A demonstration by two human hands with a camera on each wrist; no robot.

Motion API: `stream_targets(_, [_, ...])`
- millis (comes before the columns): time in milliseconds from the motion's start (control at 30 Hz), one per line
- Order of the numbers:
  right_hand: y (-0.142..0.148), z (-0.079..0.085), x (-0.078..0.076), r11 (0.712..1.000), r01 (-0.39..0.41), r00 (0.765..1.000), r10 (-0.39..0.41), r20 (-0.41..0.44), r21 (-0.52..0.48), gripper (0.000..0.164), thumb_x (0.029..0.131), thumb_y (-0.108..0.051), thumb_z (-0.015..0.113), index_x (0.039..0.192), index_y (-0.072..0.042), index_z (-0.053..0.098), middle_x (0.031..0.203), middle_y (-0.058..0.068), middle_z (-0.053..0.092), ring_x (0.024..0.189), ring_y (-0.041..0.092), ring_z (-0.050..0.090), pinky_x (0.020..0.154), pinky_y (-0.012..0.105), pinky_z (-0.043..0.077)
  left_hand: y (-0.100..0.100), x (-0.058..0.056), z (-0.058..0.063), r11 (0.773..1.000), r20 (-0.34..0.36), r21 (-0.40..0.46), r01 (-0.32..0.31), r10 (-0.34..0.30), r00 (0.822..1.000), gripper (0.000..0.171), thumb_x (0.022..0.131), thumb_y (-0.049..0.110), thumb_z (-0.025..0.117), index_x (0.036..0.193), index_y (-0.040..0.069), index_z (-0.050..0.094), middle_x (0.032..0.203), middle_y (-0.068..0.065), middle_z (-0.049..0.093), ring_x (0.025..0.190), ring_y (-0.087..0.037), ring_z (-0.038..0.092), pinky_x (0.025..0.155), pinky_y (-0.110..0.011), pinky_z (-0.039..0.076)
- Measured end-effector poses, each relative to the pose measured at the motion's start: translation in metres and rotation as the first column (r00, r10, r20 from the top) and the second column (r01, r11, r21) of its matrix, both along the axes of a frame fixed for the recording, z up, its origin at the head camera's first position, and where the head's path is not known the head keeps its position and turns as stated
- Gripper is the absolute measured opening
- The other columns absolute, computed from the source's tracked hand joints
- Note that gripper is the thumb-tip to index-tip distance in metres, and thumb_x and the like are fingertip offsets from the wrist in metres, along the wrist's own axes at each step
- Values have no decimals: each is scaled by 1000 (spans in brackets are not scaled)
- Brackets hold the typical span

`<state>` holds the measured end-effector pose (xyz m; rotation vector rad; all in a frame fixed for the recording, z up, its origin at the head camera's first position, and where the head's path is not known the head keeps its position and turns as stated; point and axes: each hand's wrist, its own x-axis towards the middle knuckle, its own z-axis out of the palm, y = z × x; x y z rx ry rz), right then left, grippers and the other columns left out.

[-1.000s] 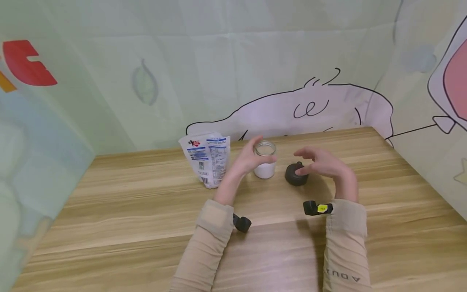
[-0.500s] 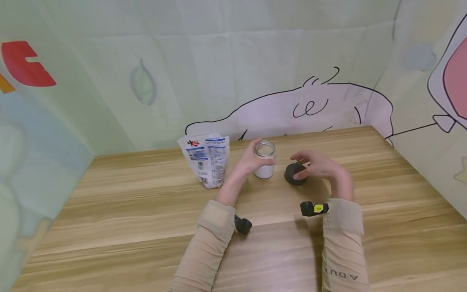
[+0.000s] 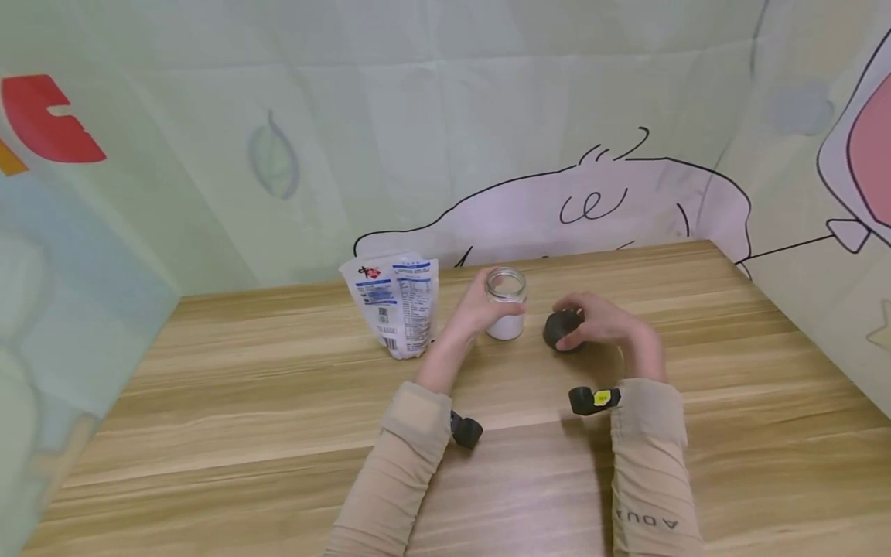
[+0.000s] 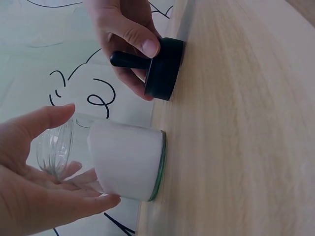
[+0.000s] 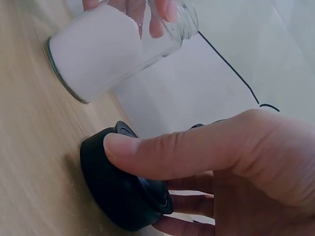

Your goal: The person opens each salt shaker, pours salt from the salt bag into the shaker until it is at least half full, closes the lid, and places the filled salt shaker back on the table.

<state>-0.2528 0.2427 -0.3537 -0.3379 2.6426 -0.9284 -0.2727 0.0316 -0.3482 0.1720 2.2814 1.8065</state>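
Note:
A clear glass jar, more than half full of white powder, stands upright and uncapped on the table. My left hand holds it near the neck, thumb on one side and fingers round the other. Just to its right, my right hand grips a round black lid by its sides. In the left wrist view, a short rod sticks up from the top of this lid, whose underside is right at the tabletop. The right wrist view shows the thumb pressed to the lid's side, the fingers on its far side.
A white printed pouch stands upright left of the jar, beside my left wrist. Behind the wooden table hangs a pale cloth with cartoon drawings. A small black wrist camera sits at each cuff.
My right hand has come down and left onto the black lid, its fingers closing round it. My left hand has stayed at the jar, which has not moved.

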Motion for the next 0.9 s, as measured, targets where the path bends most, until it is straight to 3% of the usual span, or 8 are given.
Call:
stream_targets(333, [-4,0,4,998,32,999,-34,27,56,67,72,-22,81,129,-5,51,138,28,35,121,42,39,100,59,37,-3,0,0,1000,12,-12,22,-22,1000,79,75,5,76,143,5,35,144,-19,45,135,-33,42,116,-46,29])
stream_targets(900, [-5,2,4,998,47,998,-49,40,50,64,70,-20,79,126,-5,52,132,25,38,119,41,38,98,58,36,-7,0,0,998,40,-40,40,-38,998,79,77,13,78,144,11,36,145,-12,45,138,-29,38,116,-46,27])
